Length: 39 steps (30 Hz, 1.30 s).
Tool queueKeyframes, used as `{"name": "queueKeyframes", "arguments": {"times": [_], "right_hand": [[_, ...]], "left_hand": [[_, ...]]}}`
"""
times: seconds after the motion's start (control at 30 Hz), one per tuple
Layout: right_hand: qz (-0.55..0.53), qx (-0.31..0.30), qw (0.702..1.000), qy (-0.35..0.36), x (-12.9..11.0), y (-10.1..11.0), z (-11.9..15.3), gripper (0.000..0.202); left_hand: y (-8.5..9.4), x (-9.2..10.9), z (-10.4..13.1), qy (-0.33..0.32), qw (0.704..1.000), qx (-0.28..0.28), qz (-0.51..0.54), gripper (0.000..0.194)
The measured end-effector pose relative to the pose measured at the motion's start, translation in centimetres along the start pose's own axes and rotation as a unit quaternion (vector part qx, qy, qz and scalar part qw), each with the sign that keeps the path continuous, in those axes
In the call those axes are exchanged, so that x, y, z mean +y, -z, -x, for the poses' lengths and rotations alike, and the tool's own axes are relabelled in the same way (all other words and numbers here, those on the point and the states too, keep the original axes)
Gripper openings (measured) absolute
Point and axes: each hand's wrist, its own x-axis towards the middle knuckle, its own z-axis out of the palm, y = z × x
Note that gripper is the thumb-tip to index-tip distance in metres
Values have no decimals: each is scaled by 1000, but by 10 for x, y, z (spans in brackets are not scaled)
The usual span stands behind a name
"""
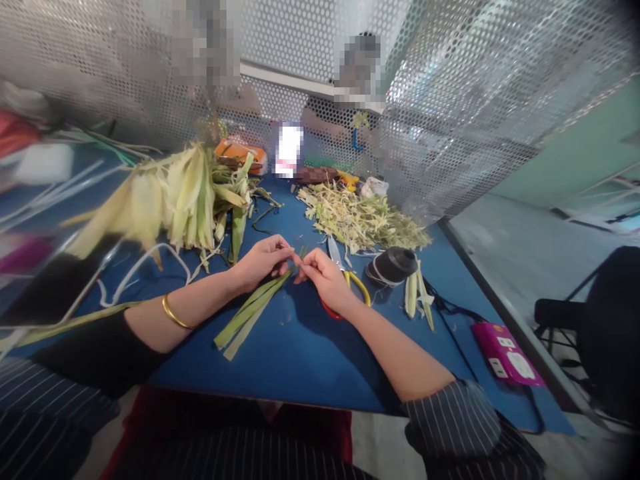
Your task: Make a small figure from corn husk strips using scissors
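Near the middle of the table, my left hand (266,261) and my right hand (323,275) meet at the tied-looking end of a small bundle of green corn husk strips (255,310). Both hands are closed in a pinch there, fingertips nearly touching. The strips' loose ends fan toward the table's front. Scissors (334,251) with red and yellow handles lie partly hidden behind my right hand. Right of them, a cone of black thread (393,267) rests on its side. Whether a thread runs between my fingers is too fine to make out.
Whole corn husks (187,200) are heaped at the left, and a pile of husk scraps (360,217) lies at the back right. A lit phone (289,150) stands by the perforated screen (300,40). A magenta box (507,355) with a cable sits on the right edge.
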Motion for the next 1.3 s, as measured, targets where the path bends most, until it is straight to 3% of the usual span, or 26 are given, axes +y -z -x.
{"name": "queueKeyframes", "arguments": {"times": [0.1, 0.23, 0.37, 0.53, 0.63, 0.77, 0.9, 1.07, 1.13, 1.2, 1.3], "right_hand": [[68, -3, 998, 6, -4, 0, 2, 9], [169, -19, 985, 27, -12, 0, 5, 12], [187, -20, 982, 28, -13, -1, 6, 13], [36, 2, 999, -17, -2, -7, 2, 4], [-75, 15, 996, -50, 3, -9, -1, 14], [-112, -22, 992, -55, 3, -7, -1, 21], [-109, -26, 992, -56, 0, -5, -1, 10], [-108, 35, 993, -23, -5, -4, -1, 8], [-108, 54, 993, -12, -7, -2, -1, 8], [-105, 65, 992, -2, -10, 0, -2, 8], [-86, 78, 993, 17, -14, 3, -2, 8]], "left_hand": [[1, 1, 1, -29, 995, -2, -96, 17], [1, 1, 2, -68, 967, 13, -247, 13], [1, 0, 2, -68, 952, 24, -297, 11], [4, -2, 1, -52, 958, 22, -283, 14], [2, 0, 4, -107, 942, 73, -309, 16], [-4, 4, 7, -192, 910, 129, -344, 13], [-6, 4, 7, -202, 916, 125, -323, 13], [-8, 0, 8, -116, 964, 123, -207, 30], [-11, 2, 11, -25, 991, 40, -127, 32], [-13, 6, 15, 76, 996, -38, -20, 33], [-16, 15, 19, 132, 989, -45, 53, 30]]}}
